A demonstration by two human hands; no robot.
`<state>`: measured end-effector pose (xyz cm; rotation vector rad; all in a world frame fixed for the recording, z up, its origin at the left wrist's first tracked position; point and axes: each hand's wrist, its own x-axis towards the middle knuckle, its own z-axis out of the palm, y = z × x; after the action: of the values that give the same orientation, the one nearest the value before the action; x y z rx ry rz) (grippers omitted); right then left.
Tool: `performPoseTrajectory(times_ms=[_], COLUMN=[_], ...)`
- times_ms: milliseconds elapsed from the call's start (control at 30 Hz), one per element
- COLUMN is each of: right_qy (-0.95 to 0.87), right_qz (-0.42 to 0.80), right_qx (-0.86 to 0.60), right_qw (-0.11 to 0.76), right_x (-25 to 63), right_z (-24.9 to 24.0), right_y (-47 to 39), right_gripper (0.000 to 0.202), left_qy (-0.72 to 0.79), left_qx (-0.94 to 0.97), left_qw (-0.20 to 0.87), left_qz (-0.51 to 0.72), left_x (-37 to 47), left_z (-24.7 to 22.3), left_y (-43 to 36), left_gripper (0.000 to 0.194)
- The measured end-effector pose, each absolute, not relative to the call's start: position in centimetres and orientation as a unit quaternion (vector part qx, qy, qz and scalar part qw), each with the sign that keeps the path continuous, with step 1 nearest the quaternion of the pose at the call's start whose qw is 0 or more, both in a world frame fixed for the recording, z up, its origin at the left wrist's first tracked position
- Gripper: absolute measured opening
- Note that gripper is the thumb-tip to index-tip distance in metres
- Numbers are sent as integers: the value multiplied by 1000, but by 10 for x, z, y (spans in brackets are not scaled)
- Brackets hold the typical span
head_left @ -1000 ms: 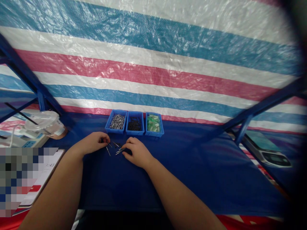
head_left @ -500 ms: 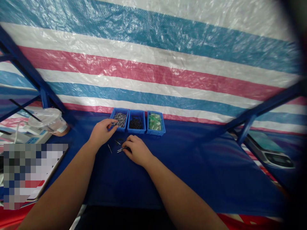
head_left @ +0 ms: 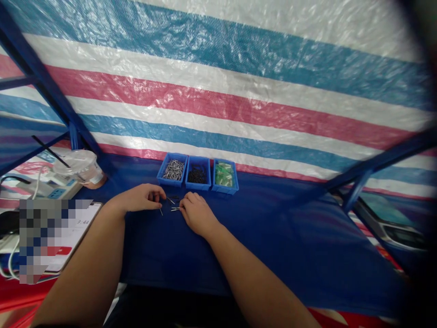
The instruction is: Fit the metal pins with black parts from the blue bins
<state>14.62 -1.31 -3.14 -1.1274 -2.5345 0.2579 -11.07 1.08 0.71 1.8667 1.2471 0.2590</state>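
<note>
My right hand rests low over the blue table, its fingers closed on slim metal pins whose ends stick out to the left. Across from it, my left hand is held with its thumb and bent fingers apart, and nothing shows between them. One loose metal pin lies just below my left thumb tip. Another pin and small dark pieces lie between the two hands. Behind them stand three blue bins: one of silvery pins, one of black pieces, one of green and whitish pieces.
To the left are a lidded plastic cup with a dark straw, a power strip with cables, and a phone, partly blurred out. A scale stands at the right beyond a blue frame post. Striped sheeting hangs behind.
My left hand has drawn back from the bin of silvery pins and come down to the table beside the loose pin. My right hand stays nearly in place. The view has shifted slightly.
</note>
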Motion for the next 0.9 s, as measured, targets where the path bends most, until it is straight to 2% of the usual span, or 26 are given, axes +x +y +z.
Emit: performPoseTrajectory(times_ms=[67, 267, 433, 533, 633, 767, 900], right_qy=[-894, -891, -883, -871, -865, -869, -864], right_qz=[81, 55, 78, 98, 112, 127, 147], right_qx=[-405, -422, -424, -431, -433, -420, -418], right_qw=[173, 157, 184, 214, 226, 229, 239], right_x=[146, 146, 148, 152, 154, 154, 152], right_z=[-33, -36, -32, -27, -23, -21, -22], right_y=[-13, -13, -12, -10, -9, -9, -9], right_gripper=[6, 11, 10, 9, 10, 9, 8], left_qy=[489, 524, 508, 465, 467, 543, 625], left_qx=[752, 758, 786, 790, 752, 663, 600], left_qw=[431, 385, 344, 374, 381, 304, 245], left_qz=[96, 42, 83, 144, 267, 416, 436], left_x=[-108, -104, -103, -102, -95, -79, -71], left_z=[4, 2, 10, 19, 18, 0, -14], left_y=[11, 13, 10, 8, 12, 27, 35], left_gripper=[37, 29, 22, 21, 26, 36, 45])
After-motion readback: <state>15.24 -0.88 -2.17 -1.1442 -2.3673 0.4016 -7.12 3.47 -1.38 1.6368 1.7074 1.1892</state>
